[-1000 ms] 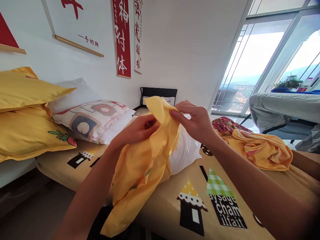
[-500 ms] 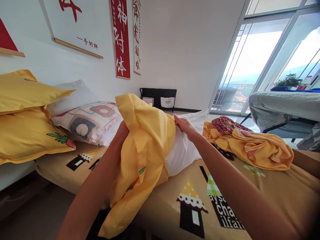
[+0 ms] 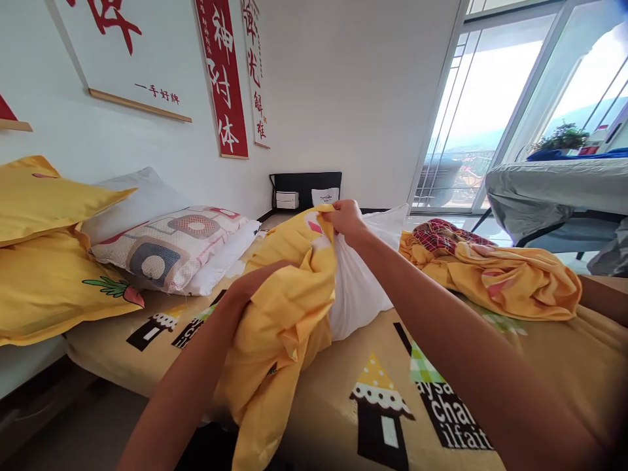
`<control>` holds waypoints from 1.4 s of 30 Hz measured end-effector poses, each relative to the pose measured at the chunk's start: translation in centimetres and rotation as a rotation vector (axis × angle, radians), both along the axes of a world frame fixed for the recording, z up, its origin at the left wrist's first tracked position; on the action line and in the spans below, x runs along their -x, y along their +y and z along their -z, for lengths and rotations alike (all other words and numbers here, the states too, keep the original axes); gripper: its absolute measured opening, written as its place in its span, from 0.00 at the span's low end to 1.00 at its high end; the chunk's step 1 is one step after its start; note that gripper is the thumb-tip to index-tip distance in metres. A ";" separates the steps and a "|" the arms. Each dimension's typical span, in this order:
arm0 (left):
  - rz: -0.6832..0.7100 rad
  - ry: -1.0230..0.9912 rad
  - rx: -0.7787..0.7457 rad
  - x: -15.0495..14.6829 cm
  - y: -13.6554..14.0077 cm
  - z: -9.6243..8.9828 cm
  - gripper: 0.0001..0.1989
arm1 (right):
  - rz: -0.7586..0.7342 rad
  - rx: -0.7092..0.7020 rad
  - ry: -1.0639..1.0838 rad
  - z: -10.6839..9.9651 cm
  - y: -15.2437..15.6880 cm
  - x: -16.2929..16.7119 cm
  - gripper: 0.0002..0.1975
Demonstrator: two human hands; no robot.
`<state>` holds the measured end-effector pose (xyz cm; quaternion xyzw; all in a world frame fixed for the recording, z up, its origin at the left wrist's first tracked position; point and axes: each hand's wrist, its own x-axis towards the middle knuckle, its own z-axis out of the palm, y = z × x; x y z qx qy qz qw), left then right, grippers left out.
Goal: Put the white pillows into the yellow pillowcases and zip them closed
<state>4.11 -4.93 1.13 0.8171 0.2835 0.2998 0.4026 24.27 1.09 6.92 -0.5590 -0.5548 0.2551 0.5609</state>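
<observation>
A yellow pillowcase (image 3: 289,301) with carrot prints lies bunched partway over a white pillow (image 3: 360,288) on the bed. My right hand (image 3: 347,219) is closed, pinching the upper edge of the pillowcase where the white pillow comes out of it. My left hand (image 3: 262,278) reaches in at the near left side, under a fold of the yellow cloth. Its fingers are hidden by the fabric. One loose end of the pillowcase hangs over the bed's front edge.
Yellow pillows (image 3: 59,281) are stacked at the left, beside a patterned pillow (image 3: 171,252). Crumpled yellow bedding (image 3: 515,284) and a red plaid cloth (image 3: 444,237) lie at the right. The bedsheet (image 3: 314,399) has printed houses. A grey-covered table (image 3: 554,190) stands near the window.
My right hand has drawn the pillowcase edge up and slightly left, showing a pink print. The raised yellow corner on the left has dropped. The view has shifted slightly.
</observation>
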 end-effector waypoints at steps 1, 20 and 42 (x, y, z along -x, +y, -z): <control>0.062 0.025 0.000 -0.5 -0.3 -0.1 0.05 | -0.006 -0.025 0.026 -0.7 -0.1 0.4 0.05; 0.467 0.047 0.126 -6.1 1.4 5.0 0.08 | -0.114 0.113 0.195 9.6 -2.5 -10.1 0.20; 0.038 -0.085 -0.318 -6.0 -3.6 0.5 0.15 | 0.268 -0.730 -1.036 13.7 -15.5 -3.6 0.12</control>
